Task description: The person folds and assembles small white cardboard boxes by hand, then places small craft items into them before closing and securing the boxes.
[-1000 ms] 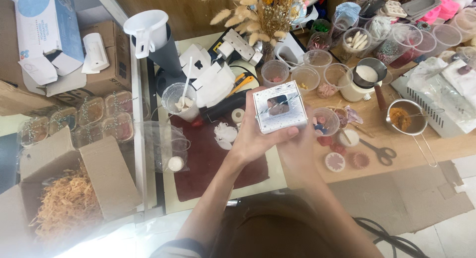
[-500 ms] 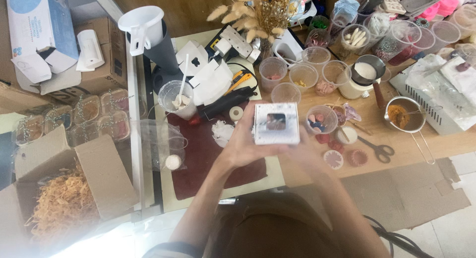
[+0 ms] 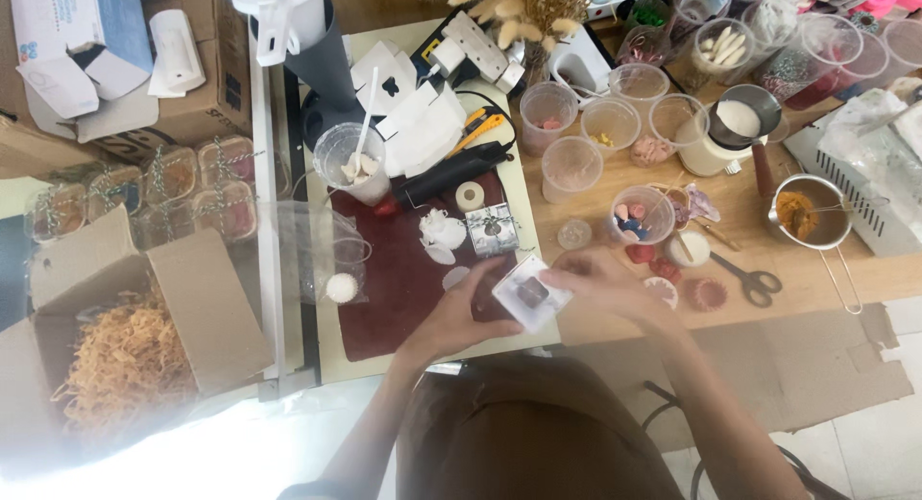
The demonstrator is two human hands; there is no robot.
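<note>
Both hands meet low in the middle of the frame: the left hand point(image 3: 459, 313) and the right hand point(image 3: 605, 287) are closed from either side on a small white box point(image 3: 526, 293) with a dark window on top, which is held tilted just above the dark red mat point(image 3: 394, 279). The step in hand appears to be the closing or checking of this little box; a next move would seem to call for a steady two-sided grip while a flap is pressed or the box is set down on the mat.

A second small box point(image 3: 492, 228), silvery and patterned, lies on the mat just above the hands. On the wooden surface point(image 3: 740, 236) to the right, clear plastic cups point(image 3: 609, 125) are seen with small amounts of coloured bits, one cup point(image 3: 642, 214) with red and blue pieces. A metal pot point(image 3: 803, 212) holds orange powder. At lower left, an open cardboard carton point(image 3: 106, 317) is filled with straw-coloured shredded paper.
</note>
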